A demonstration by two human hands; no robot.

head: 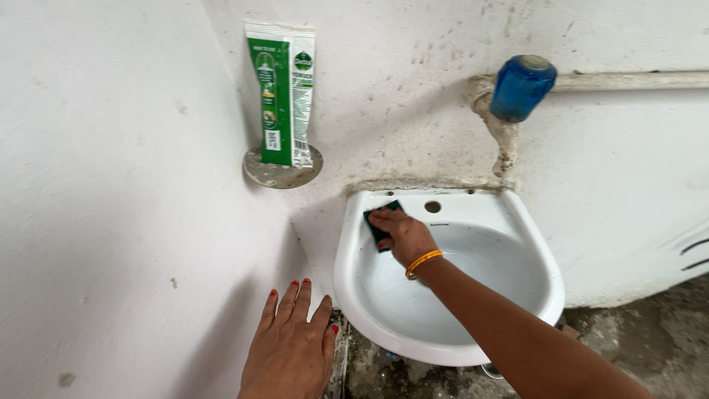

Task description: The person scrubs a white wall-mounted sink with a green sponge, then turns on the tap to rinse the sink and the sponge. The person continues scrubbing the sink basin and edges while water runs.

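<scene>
— So, where is the scouring pad just now?

— Pressed flat on the inner back-left wall of the small white basin, just under the rim and left of the round tap hole. The right hand covers most of it, fingers curled down on it, holding it against the porcelain.

— And the left hand?

— Loose, grasping nothing: palm flat on the white wall, all fingers spread, just left of the basin.

— How would that pad handle?

— By my reckoning light, thin and soft enough to bend to the curve, rough on its face. On wet glaze it may slide, so the hold belongs on its back, fingertips spread across it, as now.

— Which way does it lie?

— Only 2 dark green corners show. The long axis seems to run from the rim down into the bowl, tilted a little rightward at the bottom; I cannot tell more.

— Anything else about?

— 1 green-and-white sachet upright on a round wall ledge, and a blue tap on a pipe above the basin.
</scene>
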